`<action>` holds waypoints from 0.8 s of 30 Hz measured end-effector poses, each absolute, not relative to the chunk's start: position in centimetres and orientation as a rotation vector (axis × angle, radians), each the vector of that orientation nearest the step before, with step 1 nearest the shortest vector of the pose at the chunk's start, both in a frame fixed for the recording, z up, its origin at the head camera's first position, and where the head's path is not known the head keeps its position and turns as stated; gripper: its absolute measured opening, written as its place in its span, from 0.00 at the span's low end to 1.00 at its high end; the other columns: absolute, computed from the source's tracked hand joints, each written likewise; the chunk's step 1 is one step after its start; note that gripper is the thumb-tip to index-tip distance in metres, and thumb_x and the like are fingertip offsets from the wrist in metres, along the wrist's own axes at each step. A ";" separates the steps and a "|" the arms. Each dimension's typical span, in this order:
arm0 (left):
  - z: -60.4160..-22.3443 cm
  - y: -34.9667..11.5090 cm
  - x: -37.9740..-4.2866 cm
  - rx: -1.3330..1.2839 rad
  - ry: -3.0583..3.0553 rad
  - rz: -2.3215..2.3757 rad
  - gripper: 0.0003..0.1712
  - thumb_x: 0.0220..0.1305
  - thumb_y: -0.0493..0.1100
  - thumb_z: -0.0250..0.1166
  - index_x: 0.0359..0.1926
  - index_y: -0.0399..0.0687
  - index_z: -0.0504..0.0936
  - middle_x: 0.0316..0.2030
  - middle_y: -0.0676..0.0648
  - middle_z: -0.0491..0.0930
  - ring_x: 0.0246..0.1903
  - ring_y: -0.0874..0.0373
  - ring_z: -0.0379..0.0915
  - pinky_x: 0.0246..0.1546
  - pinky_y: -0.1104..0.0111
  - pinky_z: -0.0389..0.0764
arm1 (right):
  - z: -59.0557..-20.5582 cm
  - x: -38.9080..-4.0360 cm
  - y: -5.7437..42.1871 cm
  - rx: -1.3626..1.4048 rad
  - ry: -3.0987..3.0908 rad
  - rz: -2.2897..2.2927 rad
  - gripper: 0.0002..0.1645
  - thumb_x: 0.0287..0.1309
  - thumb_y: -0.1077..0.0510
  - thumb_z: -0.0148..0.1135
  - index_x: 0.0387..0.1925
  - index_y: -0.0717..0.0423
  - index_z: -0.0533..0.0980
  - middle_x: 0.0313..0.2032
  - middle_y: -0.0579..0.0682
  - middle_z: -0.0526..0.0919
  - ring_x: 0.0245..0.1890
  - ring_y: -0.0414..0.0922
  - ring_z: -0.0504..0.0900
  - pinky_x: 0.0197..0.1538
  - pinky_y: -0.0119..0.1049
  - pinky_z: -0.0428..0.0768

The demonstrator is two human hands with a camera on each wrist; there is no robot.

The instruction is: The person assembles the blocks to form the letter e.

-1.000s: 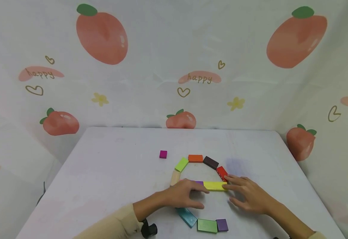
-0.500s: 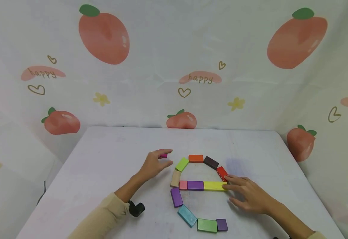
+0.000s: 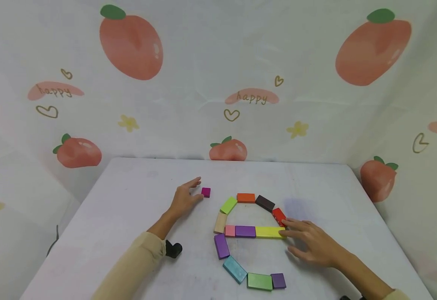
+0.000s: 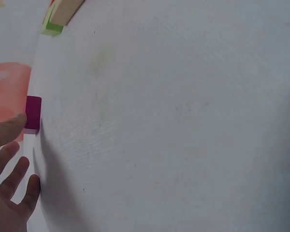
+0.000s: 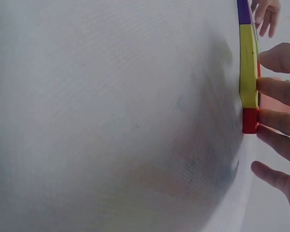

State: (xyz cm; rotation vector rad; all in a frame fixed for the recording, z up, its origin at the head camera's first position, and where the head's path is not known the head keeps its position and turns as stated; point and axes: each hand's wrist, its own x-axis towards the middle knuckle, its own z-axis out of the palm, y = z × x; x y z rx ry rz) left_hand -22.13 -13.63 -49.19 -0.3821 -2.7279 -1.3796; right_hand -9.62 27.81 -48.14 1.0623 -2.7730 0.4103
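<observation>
A small magenta block (image 3: 206,192) lies by itself on the white table. Just left of it is my left hand (image 3: 184,201), fingers stretched out and apart, the thumb tip at the block's near left corner; whether they touch I cannot tell. My right hand (image 3: 312,245) has relaxed, spread fingers, with fingertips at the red block (image 3: 278,217) and the right end of the long yellow block (image 3: 269,232). In line with the yellow one lie a purple block (image 3: 245,231) and a pink block (image 3: 230,231). The right wrist view shows the fingertips beside the yellow and red blocks.
An arc of an orange block (image 3: 246,198), a dark brown one, a lime block (image 3: 228,205) and a beige block (image 3: 220,223) curves above. Below run a purple block, a teal block (image 3: 235,269), a green block (image 3: 259,281) and a small violet block (image 3: 278,281). Behind hangs a peach-printed cloth.
My left hand has moved from over the row's left part to the magenta block, then slightly back to its left side. The right hand has stayed by the yellow and red blocks.
</observation>
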 end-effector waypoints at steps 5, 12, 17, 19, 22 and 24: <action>-49.3 -13.7 -22.5 -0.385 -2.726 -1.405 0.38 0.59 0.31 0.71 0.70 0.41 0.69 0.55 0.40 0.82 0.65 0.43 0.68 0.68 0.46 0.62 | -48.2 -9.7 27.9 1.078 -2.755 0.403 0.23 0.49 0.50 0.74 0.51 0.43 0.84 0.60 0.51 0.80 0.60 0.53 0.77 0.54 0.60 0.77; -49.2 -13.6 -22.5 -0.386 -2.741 -1.389 0.36 0.59 0.31 0.70 0.69 0.40 0.71 0.50 0.40 0.85 0.65 0.42 0.68 0.69 0.46 0.60 | -48.2 -9.8 27.9 1.068 -2.780 0.401 0.23 0.50 0.49 0.73 0.51 0.43 0.84 0.60 0.51 0.80 0.60 0.53 0.77 0.55 0.60 0.77; -49.4 -13.6 -22.3 -0.377 -2.720 -1.380 0.36 0.58 0.32 0.72 0.68 0.40 0.71 0.49 0.40 0.85 0.64 0.41 0.69 0.68 0.45 0.61 | -48.3 -9.8 27.9 1.071 -2.765 0.400 0.23 0.50 0.50 0.74 0.51 0.43 0.84 0.59 0.51 0.80 0.60 0.53 0.77 0.54 0.59 0.77; -49.6 -13.5 -22.2 -0.372 -2.709 -1.385 0.37 0.58 0.33 0.72 0.68 0.41 0.71 0.48 0.41 0.86 0.64 0.42 0.69 0.67 0.44 0.61 | -48.2 -9.7 27.9 1.071 -2.761 0.402 0.23 0.49 0.50 0.74 0.50 0.42 0.84 0.59 0.51 0.80 0.60 0.53 0.77 0.54 0.58 0.77; -49.7 -13.3 -22.0 -0.384 -2.681 -1.403 0.37 0.57 0.32 0.73 0.67 0.41 0.72 0.47 0.42 0.86 0.64 0.42 0.69 0.67 0.43 0.61 | -48.2 -9.7 27.9 1.072 -2.756 0.399 0.23 0.49 0.50 0.74 0.50 0.42 0.84 0.59 0.51 0.80 0.60 0.53 0.77 0.54 0.58 0.78; -49.6 -13.0 -21.7 -0.400 -2.658 -1.422 0.36 0.56 0.32 0.73 0.67 0.41 0.73 0.45 0.43 0.87 0.64 0.43 0.70 0.66 0.43 0.64 | -48.2 -9.7 27.9 1.072 -2.755 0.396 0.23 0.49 0.50 0.74 0.50 0.42 0.84 0.59 0.51 0.80 0.60 0.53 0.77 0.53 0.58 0.78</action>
